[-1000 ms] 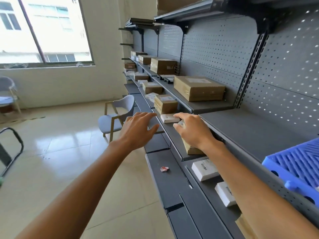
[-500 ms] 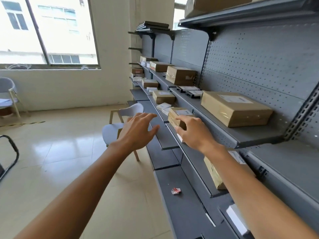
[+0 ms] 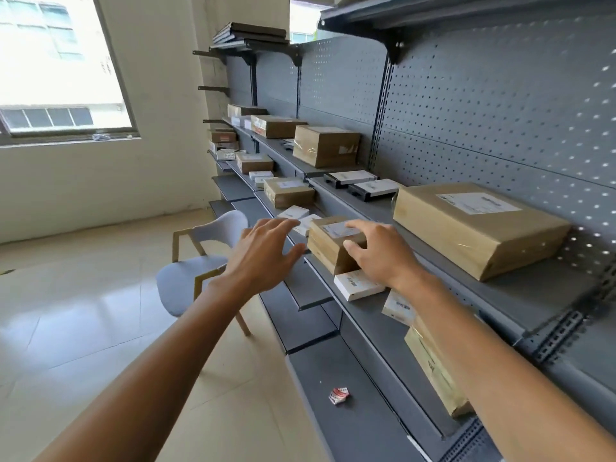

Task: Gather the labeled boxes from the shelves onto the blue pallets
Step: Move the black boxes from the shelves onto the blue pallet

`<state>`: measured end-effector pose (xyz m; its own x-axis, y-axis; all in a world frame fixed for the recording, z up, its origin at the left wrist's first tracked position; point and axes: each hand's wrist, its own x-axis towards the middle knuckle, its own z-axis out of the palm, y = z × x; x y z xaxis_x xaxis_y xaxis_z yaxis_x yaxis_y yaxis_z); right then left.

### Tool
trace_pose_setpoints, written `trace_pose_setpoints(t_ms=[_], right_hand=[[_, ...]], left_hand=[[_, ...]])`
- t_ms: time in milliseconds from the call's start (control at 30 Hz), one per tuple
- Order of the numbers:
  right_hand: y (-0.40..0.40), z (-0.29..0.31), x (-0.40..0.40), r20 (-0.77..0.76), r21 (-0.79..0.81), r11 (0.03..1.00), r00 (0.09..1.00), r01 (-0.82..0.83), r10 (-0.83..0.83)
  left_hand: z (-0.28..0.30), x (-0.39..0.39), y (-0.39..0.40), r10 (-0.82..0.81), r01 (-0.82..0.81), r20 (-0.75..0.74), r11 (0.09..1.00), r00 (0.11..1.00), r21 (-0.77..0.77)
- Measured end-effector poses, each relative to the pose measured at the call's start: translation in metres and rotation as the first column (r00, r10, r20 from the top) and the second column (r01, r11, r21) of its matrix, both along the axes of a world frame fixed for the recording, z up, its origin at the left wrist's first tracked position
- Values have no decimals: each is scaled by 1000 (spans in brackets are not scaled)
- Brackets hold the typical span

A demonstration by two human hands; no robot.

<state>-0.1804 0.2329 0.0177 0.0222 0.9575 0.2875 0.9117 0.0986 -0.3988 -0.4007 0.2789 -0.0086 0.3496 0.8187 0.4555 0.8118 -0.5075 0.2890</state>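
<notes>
A small brown cardboard box [image 3: 326, 245] with a white label on top sits at the front of the middle grey shelf [image 3: 366, 315]. My right hand [image 3: 380, 258] touches its near right corner, fingers reaching over the label and thumb against the side. To the left of that box hovers my left hand [image 3: 263, 258], fingers spread, holding nothing and a little apart from it. Several more labeled brown and white boxes line the shelves beyond. No blue pallet is in view.
A flat white box [image 3: 358, 286] lies just under my right wrist. A large brown parcel [image 3: 476, 228] sits on the upper shelf to the right. A grey chair [image 3: 200, 271] stands on the tiled floor at left. A red-white scrap [image 3: 339, 395] lies on the bottom shelf.
I have moved along the shelving toward the window; the blue pallet left the view. Both hands have advanced to the small labeled brown box, and the right hand now touches it.
</notes>
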Motion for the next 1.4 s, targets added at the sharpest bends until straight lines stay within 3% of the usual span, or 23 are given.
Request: trace_pose_setpoints(t_ms=[267,867,1167,1400], right_hand=[[104,-2,22,-37,11,999,998,51,-50],[249,-18,48,10,-36,976,976,216,-216],[305,-31,53,109,-13,867,863,498,-494],[331,-47,53,151,-74,803,803,591,-577]], left_hand=[[11,38,121,-71,71,-20,997,997,14],[-5,101,317,-259,260,33,965,965,-35],[-14,134,414,-433,420,-92,898,897,-130],[-25,153,443,-467,435,-161,878,870,-198]])
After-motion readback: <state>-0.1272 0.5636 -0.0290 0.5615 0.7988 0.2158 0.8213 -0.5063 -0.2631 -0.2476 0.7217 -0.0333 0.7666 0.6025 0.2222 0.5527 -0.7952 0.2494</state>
